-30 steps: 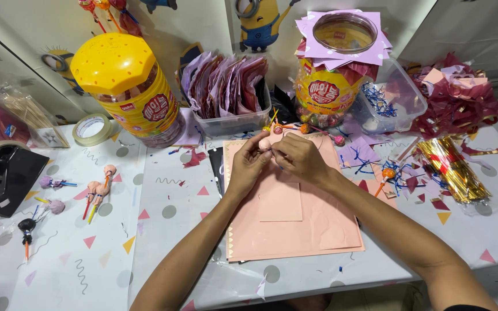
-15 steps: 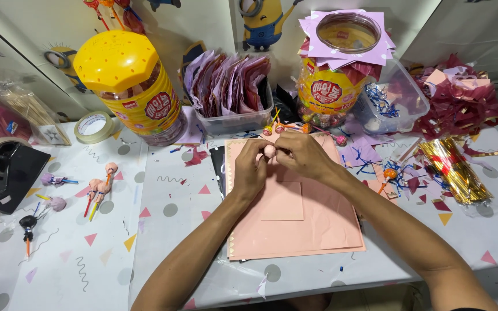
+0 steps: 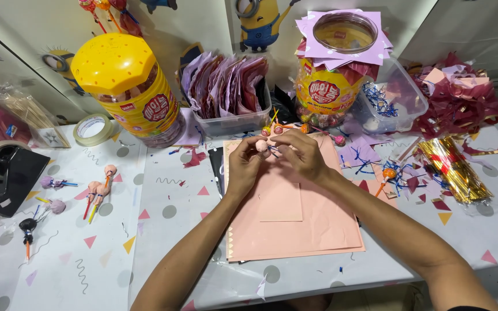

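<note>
Pinching a pink-wrapped lollipop (image 3: 262, 145), left hand (image 3: 243, 167) and right hand (image 3: 302, 156) fasten its blue twist tie (image 3: 273, 150); finished wrapped lollipops (image 3: 100, 189) lie left, unwrapped lollipops (image 3: 283, 128) remain.

At my far left stands a round candy jar (image 3: 131, 92) with a yellow lid and a yellow-and-red label (image 3: 155, 109). A second jar (image 3: 329, 86), similarly labelled (image 3: 325, 92), stands far right, beside a clear tub of pink wrappers (image 3: 229, 92).
</note>
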